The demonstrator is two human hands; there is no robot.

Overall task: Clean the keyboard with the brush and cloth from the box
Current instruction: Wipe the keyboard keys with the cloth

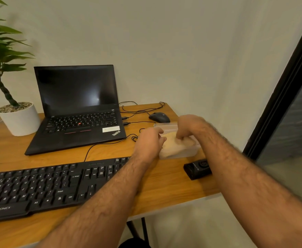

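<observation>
Hands both at the clear box [179,153], 3 o'clock of the keyboard [44,187] on the desk [164,183]. Right hand [187,127] reaches in from above, fingers curled, pinching the beige cloth [175,144] bunched inside. Left hand [149,143] grips the box's near-left edge. Brush not visible. Mouse [159,117] at 12 o'clock of the box; small black device [197,169] at its 5 o'clock.
</observation>
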